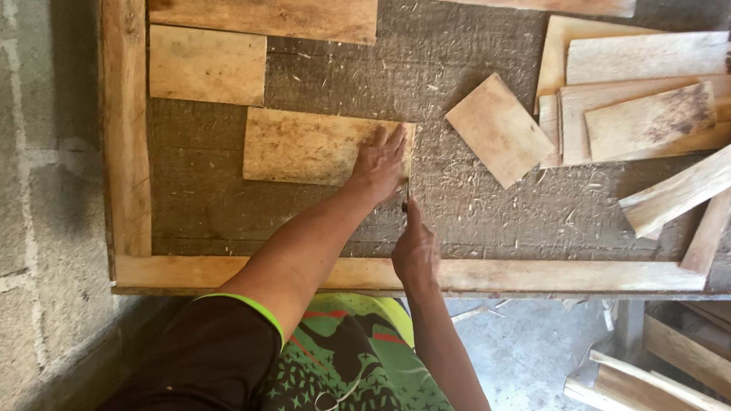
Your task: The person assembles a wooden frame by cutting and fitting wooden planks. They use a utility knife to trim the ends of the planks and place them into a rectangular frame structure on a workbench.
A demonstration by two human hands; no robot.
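No packages, labels, signs or screens appear in the head view. No wrapping, printed tag, notice or display shows anywhere in it.

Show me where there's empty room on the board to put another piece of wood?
Bare patches: below the flat piece under the left hand, down to the bottom frame rail; and between the right hand and the leaning strip. Crowded: the plank pile at top right.
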